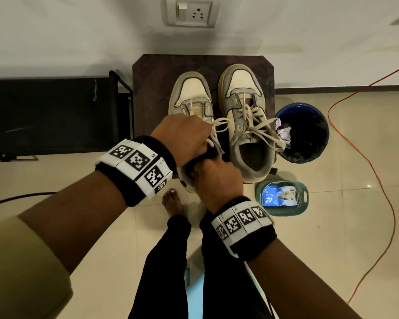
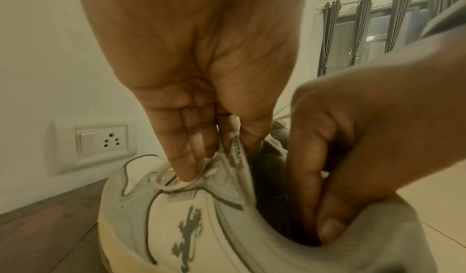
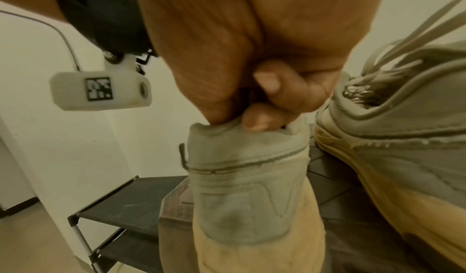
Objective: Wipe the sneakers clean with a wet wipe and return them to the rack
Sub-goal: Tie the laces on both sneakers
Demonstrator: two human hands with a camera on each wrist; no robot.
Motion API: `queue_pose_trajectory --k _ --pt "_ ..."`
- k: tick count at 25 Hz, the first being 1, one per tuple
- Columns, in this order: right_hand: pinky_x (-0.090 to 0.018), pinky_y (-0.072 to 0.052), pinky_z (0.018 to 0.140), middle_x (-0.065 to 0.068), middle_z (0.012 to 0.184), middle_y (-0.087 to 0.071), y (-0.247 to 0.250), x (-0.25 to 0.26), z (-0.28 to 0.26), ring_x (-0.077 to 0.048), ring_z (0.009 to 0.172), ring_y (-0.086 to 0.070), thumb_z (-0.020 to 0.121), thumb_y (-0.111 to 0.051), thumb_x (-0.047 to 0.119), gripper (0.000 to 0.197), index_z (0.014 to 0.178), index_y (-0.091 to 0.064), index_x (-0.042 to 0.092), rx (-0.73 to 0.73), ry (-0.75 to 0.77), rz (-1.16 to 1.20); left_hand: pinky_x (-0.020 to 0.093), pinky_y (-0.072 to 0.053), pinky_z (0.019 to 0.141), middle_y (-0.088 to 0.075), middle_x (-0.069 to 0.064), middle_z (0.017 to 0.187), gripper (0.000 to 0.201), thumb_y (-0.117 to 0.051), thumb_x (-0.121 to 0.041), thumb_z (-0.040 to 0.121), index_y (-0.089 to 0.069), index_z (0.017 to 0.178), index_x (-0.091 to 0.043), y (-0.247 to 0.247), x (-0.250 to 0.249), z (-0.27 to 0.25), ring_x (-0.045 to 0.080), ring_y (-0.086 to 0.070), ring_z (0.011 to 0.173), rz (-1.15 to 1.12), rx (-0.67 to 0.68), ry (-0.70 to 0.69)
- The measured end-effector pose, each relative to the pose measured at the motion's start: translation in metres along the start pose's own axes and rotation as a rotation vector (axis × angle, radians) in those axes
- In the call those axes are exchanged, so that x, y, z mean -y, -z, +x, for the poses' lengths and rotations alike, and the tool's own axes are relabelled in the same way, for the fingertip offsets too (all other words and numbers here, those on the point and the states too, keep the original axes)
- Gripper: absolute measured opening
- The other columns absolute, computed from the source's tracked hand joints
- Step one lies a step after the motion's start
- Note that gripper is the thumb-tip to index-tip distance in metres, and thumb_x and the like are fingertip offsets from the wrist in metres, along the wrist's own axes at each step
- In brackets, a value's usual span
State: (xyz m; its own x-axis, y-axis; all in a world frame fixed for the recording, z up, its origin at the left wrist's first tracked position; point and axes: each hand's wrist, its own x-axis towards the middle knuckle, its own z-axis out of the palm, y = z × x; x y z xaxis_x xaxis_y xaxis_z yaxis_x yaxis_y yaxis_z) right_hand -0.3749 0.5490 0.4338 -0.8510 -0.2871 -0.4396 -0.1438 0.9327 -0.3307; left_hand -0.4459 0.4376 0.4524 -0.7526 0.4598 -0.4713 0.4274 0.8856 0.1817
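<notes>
The right hand (image 3: 252,62) pinches the left sneaker's (image 3: 252,197) heel collar, beside the other sneaker (image 3: 403,157).

Head view looks straight down; both wrist views close in, sharing held sneaker (image 2: 191,213).

Sneakers (image 1: 244,125) showing grey and off-white panels, cream laces, yellowed soles, grey animal logo (image 2: 188,235). Beside sneakers: blue bin (image 1: 303,111), teal basket (image 1: 304,194) holding blue-white pack (image 1: 278,195). Wristbands (image 1: 136,166) showing black-white square markers. Orange cable (image 1: 364,157) lying beyond bin.
</notes>
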Motion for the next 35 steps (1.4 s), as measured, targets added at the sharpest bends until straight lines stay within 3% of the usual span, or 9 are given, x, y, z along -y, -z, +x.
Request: queue_pose_trajectory --k 3,11,14,18,23,27,29,33,35 --pt "-0.032 -0.039 0.065 -0.008 0.094 -0.066 0.008 0.001 0.007 -0.032 0.084 -0.064 0.091 -0.052 0.027 0.019 0.096 -0.064 0.013 0.123 -0.037 -0.039 0.041 -0.049 0.074 -0.063 0.010 0.106 0.026 -0.047 -0.035 0.093 -0.057 0.103 -0.014 -0.004 0.003 -0.001 0.033 -0.062 0.091 -0.074 -0.026 -0.011" --pt "-0.030 -0.035 0.066 -0.010 0.103 -0.064 0.016 0.016 -0.021 -0.034 0.091 -0.061 0.089 -0.047 0.031 0.024 0.100 -0.055 0.011 0.151 -0.250 0.157 0.037 -0.042 0.067 -0.062 0.010 0.105 0.026 -0.049 -0.035 0.093 -0.057 0.103 -0.012 -0.012 0.003 -0.001 0.033 -0.061 0.090 -0.154 -0.053 0.004" --pt "-0.034 -0.041 0.070 -0.011 0.103 -0.063 0.017 0.012 0.001 -0.034 0.097 -0.060 0.093 -0.042 0.031 0.021 0.094 -0.051 0.012 0.333 -0.303 0.161 0.038 -0.042 0.067 -0.061 0.010 0.105 0.025 -0.049 -0.035 0.093 -0.056 0.101 -0.012 -0.014 0.006 -0.004 0.033 -0.060 0.090 -0.204 -0.062 0.001" --pt "-0.044 -0.053 0.085 -0.017 0.113 -0.063 0.020 0.006 0.019 -0.036 0.102 -0.062 0.095 -0.039 0.026 0.034 0.114 -0.057 0.005 0.606 -0.303 0.221 0.040 -0.046 0.068 -0.063 0.008 0.099 0.023 -0.052 -0.036 0.090 -0.058 0.094 -0.014 -0.018 0.009 -0.003 0.031 -0.061 0.088 -0.278 -0.103 0.008" --pt "-0.038 -0.049 0.078 -0.013 0.111 -0.059 0.009 0.018 0.001 -0.031 0.098 -0.060 0.091 -0.044 0.032 0.038 0.122 -0.046 0.009 0.373 -0.444 0.302 0.040 -0.052 0.073 -0.067 0.004 0.096 0.026 -0.055 -0.039 0.089 -0.067 0.096 -0.016 -0.022 0.011 -0.006 0.026 -0.063 0.085 -0.390 -0.122 0.037" --pt "-0.035 -0.055 0.060 -0.011 0.095 -0.063 0.017 0.014 0.012 -0.027 0.063 -0.067 0.076 -0.048 0.030 0.036 0.108 -0.055 0.015 0.485 -0.545 0.644 0.036 -0.048 0.074 -0.067 0.003 0.100 0.023 -0.056 -0.036 0.089 -0.067 0.098 -0.018 -0.027 0.010 -0.008 0.025 -0.062 0.092 -0.449 -0.162 0.057" --pt "-0.026 -0.045 0.045 -0.014 0.084 -0.063 0.025 0.010 0.009 -0.023 0.047 -0.064 0.079 -0.049 0.018 0.023 0.099 -0.057 0.009 0.548 -0.516 0.655 0.033 -0.043 0.073 -0.067 0.003 0.103 0.022 -0.057 -0.034 0.090 -0.068 0.100 -0.018 -0.028 0.008 -0.010 0.024 -0.061 0.097 -0.475 -0.182 0.070" --pt "-0.028 -0.038 0.064 -0.008 0.097 -0.064 0.031 0.013 -0.017 -0.032 0.087 -0.064 0.083 -0.055 0.030 0.025 0.101 -0.060 0.013 0.346 -0.269 0.039 0.033 -0.047 0.090 -0.064 0.002 0.122 0.025 -0.063 -0.027 0.089 -0.070 0.111 -0.016 -0.036 0.004 -0.019 0.021 -0.059 0.111 -0.640 -0.241 0.095" --pt "-0.029 -0.037 0.067 -0.009 0.101 -0.062 0.023 0.019 -0.027 -0.032 0.095 -0.061 0.083 -0.057 0.031 0.030 0.106 -0.059 0.012 0.290 -0.227 -0.046 0.028 -0.044 0.093 -0.058 -0.001 0.131 0.026 -0.064 -0.022 0.089 -0.069 0.115 -0.017 -0.045 0.003 -0.027 0.018 -0.056 0.118 -0.696 -0.296 0.111"
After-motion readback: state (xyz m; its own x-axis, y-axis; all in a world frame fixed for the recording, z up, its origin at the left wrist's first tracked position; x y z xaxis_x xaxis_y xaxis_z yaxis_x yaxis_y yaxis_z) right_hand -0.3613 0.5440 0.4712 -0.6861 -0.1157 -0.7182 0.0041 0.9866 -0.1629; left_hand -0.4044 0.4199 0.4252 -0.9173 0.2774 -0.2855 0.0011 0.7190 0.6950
